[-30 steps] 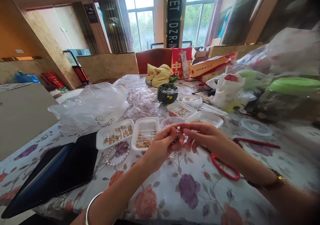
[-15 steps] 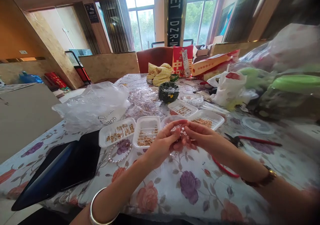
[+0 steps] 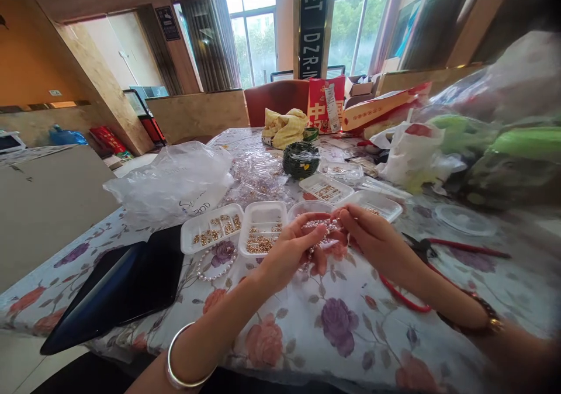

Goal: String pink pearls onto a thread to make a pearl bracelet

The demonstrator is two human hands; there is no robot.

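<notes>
A strand of small pearly beads lies across the fingers of my left hand, which are curled around it, and part of it hangs below the palm. My right hand is closed in a pinch right beside the strand's right side; whatever is between thumb and finger is too small to make out. Behind my hands sits a clear round bowl, partly covered by them. To the left are a white tray of gold beads and a divided white tray. A pearl bracelet rests on the cloth before them.
Red-handled pliers and a clear round lid lie on the right. A black folder-like case and a plastic bag are left. Farther back stand a dark green woven basket, more white trays and bulky bags.
My right hand has drawn slightly up and right, away from the left palm, its fingertips now pinched. More of the bead strand shows over my left fingers. The view has shifted slightly.
</notes>
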